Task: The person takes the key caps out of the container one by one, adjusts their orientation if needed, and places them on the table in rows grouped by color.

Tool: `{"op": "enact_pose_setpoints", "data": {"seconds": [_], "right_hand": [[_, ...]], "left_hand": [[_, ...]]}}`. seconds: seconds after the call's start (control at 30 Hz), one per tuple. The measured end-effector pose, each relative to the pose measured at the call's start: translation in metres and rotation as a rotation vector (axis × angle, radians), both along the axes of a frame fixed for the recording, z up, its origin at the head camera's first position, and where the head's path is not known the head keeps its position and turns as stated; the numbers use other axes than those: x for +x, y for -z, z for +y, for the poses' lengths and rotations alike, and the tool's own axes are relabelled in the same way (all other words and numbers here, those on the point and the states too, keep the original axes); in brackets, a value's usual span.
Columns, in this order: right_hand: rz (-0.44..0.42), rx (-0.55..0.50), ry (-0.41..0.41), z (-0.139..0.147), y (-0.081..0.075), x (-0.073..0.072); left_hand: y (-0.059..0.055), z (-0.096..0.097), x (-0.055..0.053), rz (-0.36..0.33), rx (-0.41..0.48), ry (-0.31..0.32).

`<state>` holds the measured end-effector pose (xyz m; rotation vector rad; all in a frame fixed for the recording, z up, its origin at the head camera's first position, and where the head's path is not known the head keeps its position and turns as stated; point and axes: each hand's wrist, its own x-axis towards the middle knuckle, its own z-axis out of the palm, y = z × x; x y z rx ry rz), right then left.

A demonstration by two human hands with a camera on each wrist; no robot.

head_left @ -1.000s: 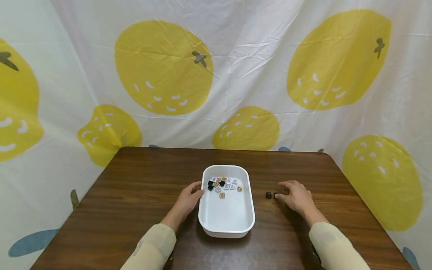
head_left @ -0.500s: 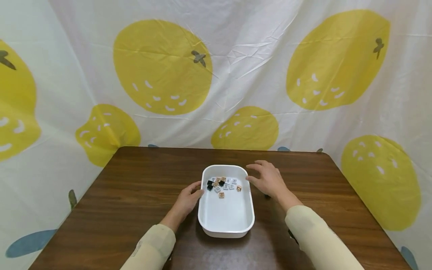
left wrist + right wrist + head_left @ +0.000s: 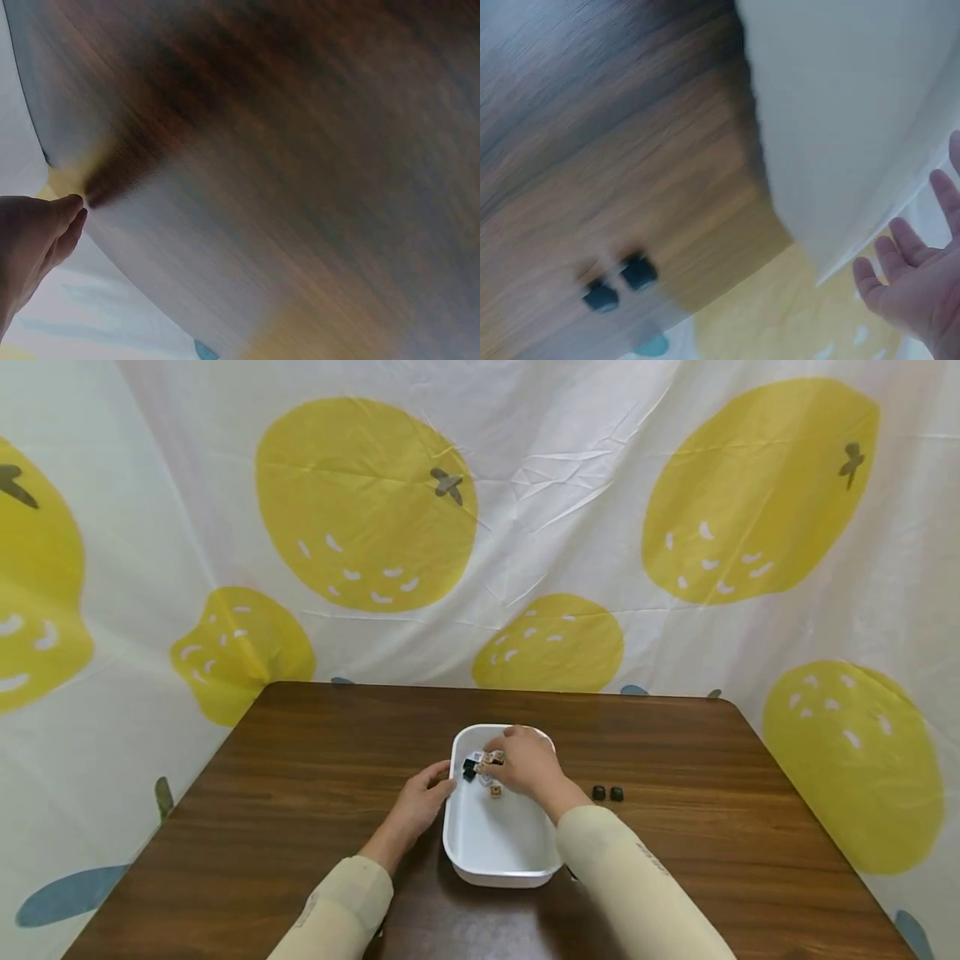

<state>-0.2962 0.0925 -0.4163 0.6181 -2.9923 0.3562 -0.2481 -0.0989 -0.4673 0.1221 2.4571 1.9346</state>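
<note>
A white tray (image 3: 503, 843) stands on the table with small square white, orange and black pieces grouped toward its far end. In the head view my left hand (image 3: 417, 802) holds the tray's left rim, thumb at the edge and fingers along the outer side. My right hand (image 3: 527, 764) reaches inside over the pieces, its thumb and index finger apart close to an orange piece (image 3: 489, 757), hiding several others. Lower in the tray lies another orange piece (image 3: 495, 791); black pieces (image 3: 469, 768) lie near the left wall. The right wrist view shows loosely spread fingers (image 3: 907, 244) beside the tray wall.
Two black keycap-like pieces (image 3: 607, 793) sit side by side on the brown wooden table (image 3: 337, 735), right of the tray. Behind the table hangs a white cloth (image 3: 555, 527) printed with yellow lemons.
My right hand has left the black pieces on the table, passed over the tray's right rim and moved in among the tray's pieces. The left hand stays at the left rim.
</note>
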Motion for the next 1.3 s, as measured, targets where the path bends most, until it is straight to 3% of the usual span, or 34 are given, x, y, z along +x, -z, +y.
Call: {"op": "enact_pose_setpoints", "data": {"seconds": [0.23, 0.53, 0.8, 0.97, 1.17, 1.3], "right_hand": [[-0.019, 0.1, 0.013, -0.026, 0.009, -0.001], [0.097, 0.276, 0.025, -0.039, 0.029, -0.004], [0.178, 0.287, -0.05, -0.043, 0.035, -0.007], [0.112, 0.32, -0.088, -0.047, 0.033, -0.004], [0.132, 0.397, -0.12, -0.049, 0.038, -0.002], [0.149, 0.297, -0.131, -0.045, 0.033, 0.002]], "left_hand": [[-0.001, 0.002, -0.003, -0.065, 0.012, -0.024], [0.0, 0.003, -0.002, -0.029, 0.006, -0.024], [0.0, -0.001, -0.005, -0.048, -0.009, -0.033], [0.0, 0.0, -0.005, -0.053, -0.008, -0.035], [0.002, -0.001, -0.005, -0.057, 0.001, -0.03], [0.002, -0.001, -0.005, -0.056, -0.004, -0.035]]}}
